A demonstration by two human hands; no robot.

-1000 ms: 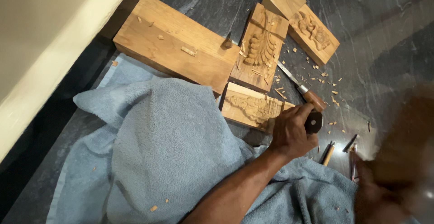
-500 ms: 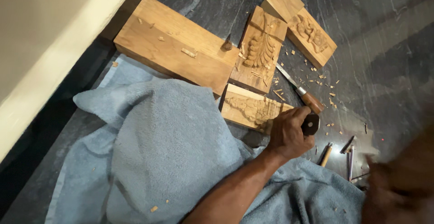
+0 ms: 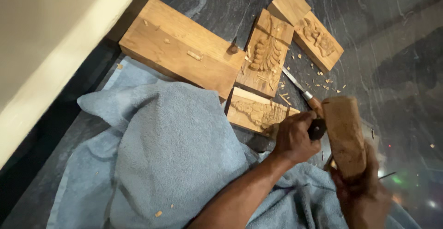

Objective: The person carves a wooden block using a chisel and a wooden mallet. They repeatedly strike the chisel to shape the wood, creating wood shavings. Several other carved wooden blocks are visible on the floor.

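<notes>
Hands at work on a wood carving, seen from above on a dark stone floor. Left hand (image 3: 295, 139) is curled tight around the dark handle of a chisel (image 3: 316, 128), pressing it toward a small carved wooden panel (image 3: 256, 111) that lies flat just in front of the fingers; the chisel's tip is hidden behind the hand, so contact with the wood cannot be confirmed. Right hand (image 3: 362, 192), blurred at the lower right, grips a thick wooden mallet (image 3: 344, 134) whose head stands right beside the chisel handle, touching or nearly so. A blue towel (image 3: 157, 155) is bunched across the lower left and runs under the left forearm, its edge reaching the panel. Behind the panel sits a large plain wooden block (image 3: 180, 49), long side facing the towel. Leaning against that block's right end is a second carved panel (image 3: 267, 53) with a leaf pattern, and beyond it a third carved block (image 3: 307, 28) lies at an angle, well apart from the hands. A second chisel (image 3: 302, 93) with a metal blade and wooden handle lies on the floor between the panels and the mallet. Pale wood chips (image 3: 323, 79) are scattered near it. A cream wall (image 3: 50, 39) fills the upper left.
</notes>
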